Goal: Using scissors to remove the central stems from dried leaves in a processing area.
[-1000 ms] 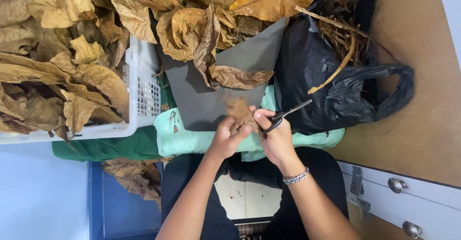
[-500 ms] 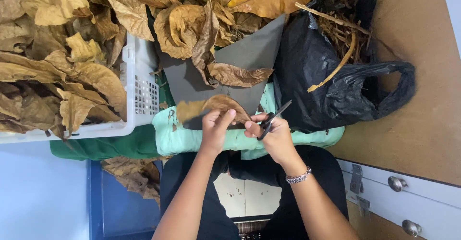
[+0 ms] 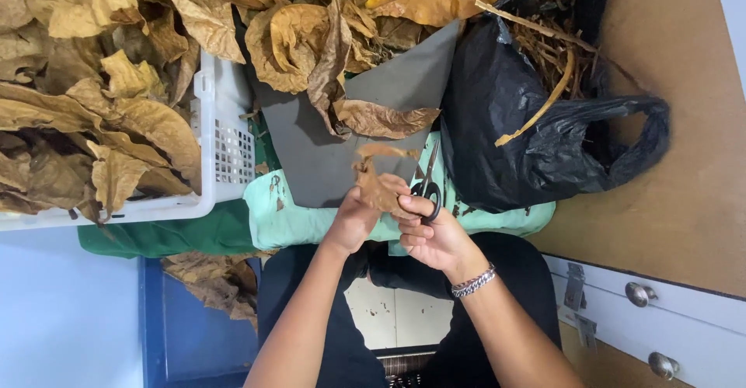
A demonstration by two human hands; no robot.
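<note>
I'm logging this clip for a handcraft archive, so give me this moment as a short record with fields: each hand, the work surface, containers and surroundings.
left hand: left hand holds a dry brown leaf up over the lap
right hand: right hand grips black-handled scissors, blades against the leaf
work surface: grey sheet on a mint-green cloth
left container: white plastic basket heaped with dried leaves
right container: black plastic bag holding stems and scraps
wrist: metal bracelet on the right
</note>
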